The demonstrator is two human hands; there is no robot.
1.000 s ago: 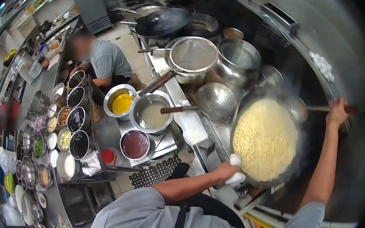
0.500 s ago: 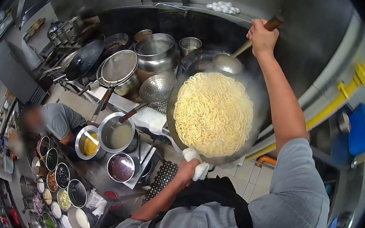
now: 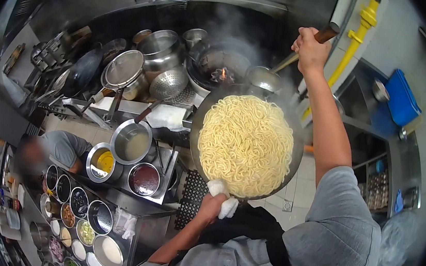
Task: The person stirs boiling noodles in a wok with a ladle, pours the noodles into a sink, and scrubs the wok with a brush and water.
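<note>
My left hand point(image 3: 211, 207) grips a folded white cloth point(image 3: 227, 206) at the near edge of a large wok point(image 3: 299, 137). A thick, steaming mass of yellow noodles point(image 3: 245, 147) fills the wok. Up at the right, my right hand point(image 3: 312, 51) is closed round the wooden-ended handle of a ladle point(image 3: 264, 79). The ladle's metal bowl is at the wok's far rim; whether it touches the rim I cannot tell. Behind the wok, a small flame point(image 3: 224, 74) burns in the uncovered stove ring point(image 3: 198, 72).
On the stove at left stand a perforated strainer point(image 3: 169, 83), a mesh sieve point(image 3: 125, 67) and a big pot point(image 3: 161, 44). A side stand carries pots of pale liquid point(image 3: 135, 147) and dark red sauce point(image 3: 144, 179). Several ingredient tins and another person point(image 3: 66, 147) are farther left.
The wok has come off the stove ring toward my body, so the flame now shows. My right hand and the ladle have moved with it, and my view has turned toward the right.
</note>
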